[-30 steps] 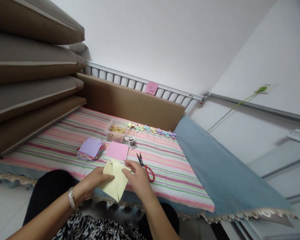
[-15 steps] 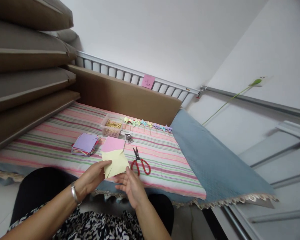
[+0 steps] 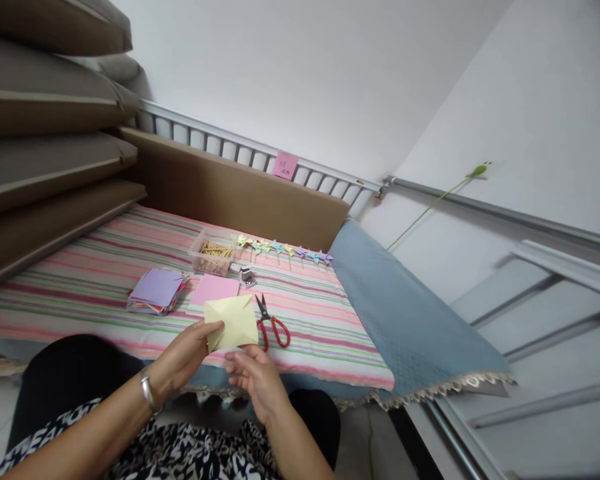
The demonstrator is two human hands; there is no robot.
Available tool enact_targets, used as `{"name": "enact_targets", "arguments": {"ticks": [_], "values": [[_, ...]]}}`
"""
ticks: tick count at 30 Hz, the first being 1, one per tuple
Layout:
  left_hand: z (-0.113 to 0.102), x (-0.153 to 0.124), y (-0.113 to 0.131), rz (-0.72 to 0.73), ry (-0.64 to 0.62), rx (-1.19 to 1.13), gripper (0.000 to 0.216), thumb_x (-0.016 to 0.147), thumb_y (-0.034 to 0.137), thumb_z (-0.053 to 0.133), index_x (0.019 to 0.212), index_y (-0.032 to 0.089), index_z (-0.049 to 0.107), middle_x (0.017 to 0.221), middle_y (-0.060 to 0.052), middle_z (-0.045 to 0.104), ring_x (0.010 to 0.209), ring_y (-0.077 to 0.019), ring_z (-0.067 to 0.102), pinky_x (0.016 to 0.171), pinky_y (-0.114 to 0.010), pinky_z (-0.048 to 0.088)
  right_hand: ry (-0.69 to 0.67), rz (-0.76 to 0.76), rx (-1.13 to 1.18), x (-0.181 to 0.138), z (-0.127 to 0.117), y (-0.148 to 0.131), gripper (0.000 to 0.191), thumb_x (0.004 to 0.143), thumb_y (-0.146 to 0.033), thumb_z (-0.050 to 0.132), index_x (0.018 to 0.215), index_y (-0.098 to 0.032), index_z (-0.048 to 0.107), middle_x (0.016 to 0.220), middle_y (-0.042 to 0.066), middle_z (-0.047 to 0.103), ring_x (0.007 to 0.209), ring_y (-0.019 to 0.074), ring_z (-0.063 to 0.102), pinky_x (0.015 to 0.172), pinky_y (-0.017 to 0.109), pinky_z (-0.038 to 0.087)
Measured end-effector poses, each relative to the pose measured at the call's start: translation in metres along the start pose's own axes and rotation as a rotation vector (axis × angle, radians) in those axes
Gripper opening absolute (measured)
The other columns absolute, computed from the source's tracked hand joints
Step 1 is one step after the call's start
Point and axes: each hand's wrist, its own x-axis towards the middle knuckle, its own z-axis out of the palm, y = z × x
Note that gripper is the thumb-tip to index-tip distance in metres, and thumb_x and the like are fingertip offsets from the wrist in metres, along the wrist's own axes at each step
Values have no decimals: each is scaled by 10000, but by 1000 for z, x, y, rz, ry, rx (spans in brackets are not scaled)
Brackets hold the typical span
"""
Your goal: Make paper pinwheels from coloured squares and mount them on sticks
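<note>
1. Now, the left hand (image 3: 189,353) pinches the yellow paper (image 3: 234,320) at its left side, thumb on top, above the striped cloth (image 3: 330,333).
2. At its lower edge, the right hand (image 3: 259,379) has loosely curled fingers; I cannot tell if they grip.
3. Scissors (image 3: 265,317) lie beside it.

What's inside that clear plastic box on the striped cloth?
The clear plastic box holds a jumbled pile of thin, yellowish sticks. The top ones cover the middle of the pile, so what lies there can't be seen.
</note>
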Motion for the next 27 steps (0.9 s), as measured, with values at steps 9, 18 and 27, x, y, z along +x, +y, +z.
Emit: {"name": "enact_targets", "arguments": {"ticks": [9,18,27], "values": [[-7,-9,8,488,200,716,184,763,301,603,844,199,734,970,-87,717,956,-269,604,883,-373,416,5,-268,3,-14,22,4,507,724,-430,702,1146,-172,591,1156,120,636,1002,233,615,815,340,466],[-9,-20,-6,966,113,1800,484,788,83,475,1231,260,554,1376,-78,499,1310,-299,344,1049,-537,230,-173,-171,519,4,62,-6,399,778,-408,636,1114,-195,615,1204,68,627,1138,206,551,921,319,438],[-37,-38,19,566,234,944,476,800,365,578,1256,253,502,1368,-106,491,1289,-285,385,1060,-472,275,-47,-33,169,27,34,-32,403,587,-358,766,906,-155,626,769,40,690,590,133,612,497,225,444]]}}
